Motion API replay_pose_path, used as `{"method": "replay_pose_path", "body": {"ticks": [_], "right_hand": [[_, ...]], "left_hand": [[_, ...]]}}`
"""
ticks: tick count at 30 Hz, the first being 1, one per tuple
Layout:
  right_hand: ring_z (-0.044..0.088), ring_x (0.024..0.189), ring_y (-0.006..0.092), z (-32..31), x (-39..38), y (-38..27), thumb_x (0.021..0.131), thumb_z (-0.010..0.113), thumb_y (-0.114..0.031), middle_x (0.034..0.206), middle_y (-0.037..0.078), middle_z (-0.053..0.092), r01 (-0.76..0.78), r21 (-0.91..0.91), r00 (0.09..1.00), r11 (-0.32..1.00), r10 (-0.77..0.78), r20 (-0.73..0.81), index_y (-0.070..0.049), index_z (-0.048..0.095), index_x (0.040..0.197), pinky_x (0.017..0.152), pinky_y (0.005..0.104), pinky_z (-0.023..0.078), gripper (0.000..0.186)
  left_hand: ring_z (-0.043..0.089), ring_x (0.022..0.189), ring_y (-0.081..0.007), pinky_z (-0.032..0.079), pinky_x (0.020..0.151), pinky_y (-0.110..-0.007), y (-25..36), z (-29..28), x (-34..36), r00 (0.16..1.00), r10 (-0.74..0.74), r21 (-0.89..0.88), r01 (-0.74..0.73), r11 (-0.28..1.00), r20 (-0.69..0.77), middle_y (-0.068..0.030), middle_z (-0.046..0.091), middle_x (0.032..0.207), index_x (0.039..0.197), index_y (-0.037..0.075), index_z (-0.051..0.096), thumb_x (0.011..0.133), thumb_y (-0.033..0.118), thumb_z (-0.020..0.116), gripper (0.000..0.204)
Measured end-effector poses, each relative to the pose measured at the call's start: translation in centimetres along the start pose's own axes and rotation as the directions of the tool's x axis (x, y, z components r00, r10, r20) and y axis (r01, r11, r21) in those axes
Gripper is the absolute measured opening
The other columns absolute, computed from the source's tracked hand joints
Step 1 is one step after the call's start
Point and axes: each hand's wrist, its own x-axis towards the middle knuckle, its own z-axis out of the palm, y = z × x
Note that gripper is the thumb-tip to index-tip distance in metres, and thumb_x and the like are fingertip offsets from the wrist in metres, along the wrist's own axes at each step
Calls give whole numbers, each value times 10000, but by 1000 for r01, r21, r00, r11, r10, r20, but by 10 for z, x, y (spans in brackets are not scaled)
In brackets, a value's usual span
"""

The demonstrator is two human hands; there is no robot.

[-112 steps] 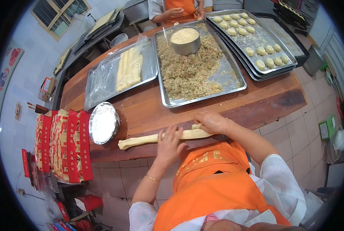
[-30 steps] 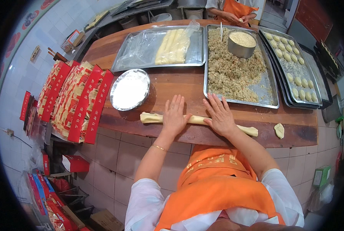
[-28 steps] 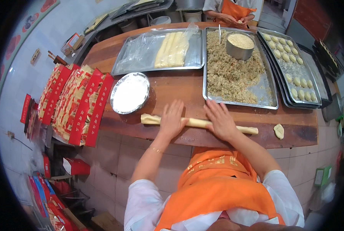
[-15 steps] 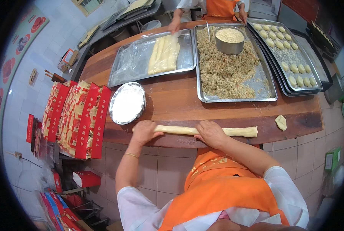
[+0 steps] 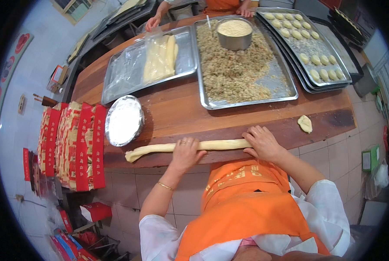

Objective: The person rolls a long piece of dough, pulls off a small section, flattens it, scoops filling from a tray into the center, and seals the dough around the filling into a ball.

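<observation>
Dough rope (image 5: 225, 145) along the near edge of the desk (image 5: 172, 113)
Head view: left hand (image 5: 186, 152) and right hand (image 5: 263, 143) lie half-open over its middle and right end, apparently spaced to steady it; no firm grip shows.

dough rope (image 5: 225, 145): smooth, matt | table (image 5: 172, 115): glossy wood | crumb tray (image 5: 278, 87): shiny metal | apron (image 5: 251, 213): matt cloth

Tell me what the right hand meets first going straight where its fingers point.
Right hand: likely the metal tray of crumbly mix, on its near side; hand height is unclear.
</observation>
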Motion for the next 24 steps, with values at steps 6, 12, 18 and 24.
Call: {"method": "replay_pose_path", "body": {"ticks": [6, 12, 18, 24], "right_hand": [[543, 949, 313, -3, -41, 40, 811, 757, -232, 986, 112, 541, -49, -18, 995, 999, 47, -90, -63, 608, 1070, 822, 417, 458, 343], [540, 953, 323, -13, -69, 45, 797, 760, -138, 994, 111, 542, -143, 111, 975, 984, 159, -158, -64, 617, 1131, 852, 432, 460, 371], [556, 968, 343, -32, -104, 76, 819, 735, -130, 1009, 150, 560, -229, 90, 959, 969, 240, -148, -36, 615, 1107, 859, 420, 471, 325], [645, 849, 282, -39, -108, 70, 907, 661, -95, 927, 146, 628, -372, 635, 873, 677, 487, -9, -15, 627, 1105, 768, 393, 519, 217]], "left_hand": [[613, 768, -308, 507, 682, -423, -40, -9, 5, 994, 71, 62, -76, 995, 79, -103, 592, 821, 871, 74, 580, 763, 447, 766, 431], [582, 899, -342, 492, 808, -453, 6, -20, 24, 996, 88, 35, -88, 996, -13, -133, 574, 936, 1001, 57, 628, 768, 418, 781, 457], [574, 903, -320, 486, 791, -428, 14, 13, 32, 987, 158, -19, -158, 987, 26, -108, 552, 909, 973, 61, 618, 806, 378, 749, 381], [579, 943, -330, 472, 865, -446, 37, -2, 49, 986, 123, 8, -125, 992, 111, -128, 583, 983, 1102, 47, 626, 808, 386, 764, 470]]}}
